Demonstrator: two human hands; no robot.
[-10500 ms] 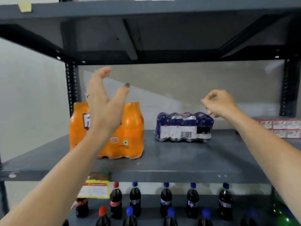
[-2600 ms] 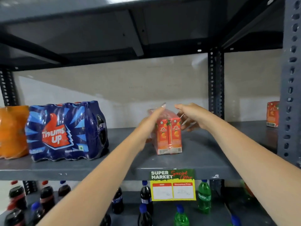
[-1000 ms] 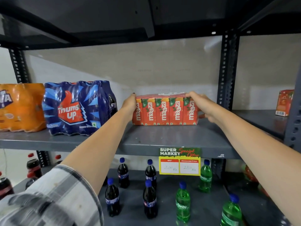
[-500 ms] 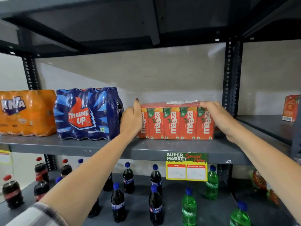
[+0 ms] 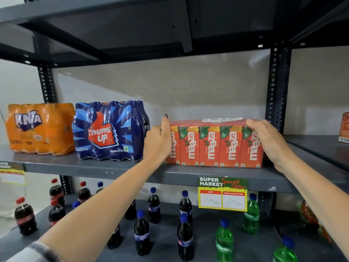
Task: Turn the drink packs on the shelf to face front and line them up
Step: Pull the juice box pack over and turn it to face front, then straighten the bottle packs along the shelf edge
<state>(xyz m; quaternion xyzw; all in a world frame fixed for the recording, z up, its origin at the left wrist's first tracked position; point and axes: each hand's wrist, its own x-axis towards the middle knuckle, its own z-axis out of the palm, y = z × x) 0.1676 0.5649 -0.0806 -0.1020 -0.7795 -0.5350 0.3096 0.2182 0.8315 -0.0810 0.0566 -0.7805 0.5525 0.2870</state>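
Two hands — left hand [image 5: 159,139], right hand [image 5: 264,138] — are pressed flat against the Maaza pack [image 5: 214,146] ends, its long axis along the shelf [image 5: 132,172] front edge.

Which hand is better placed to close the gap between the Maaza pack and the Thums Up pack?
Right. The right hand grips the Maaza pack at its far end, so it can push leftward. The left hand sits in the gap beside the Thums Up pack and would block it.

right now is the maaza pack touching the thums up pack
No, the left hand fills a gap between the maaza pack and the thums up pack.
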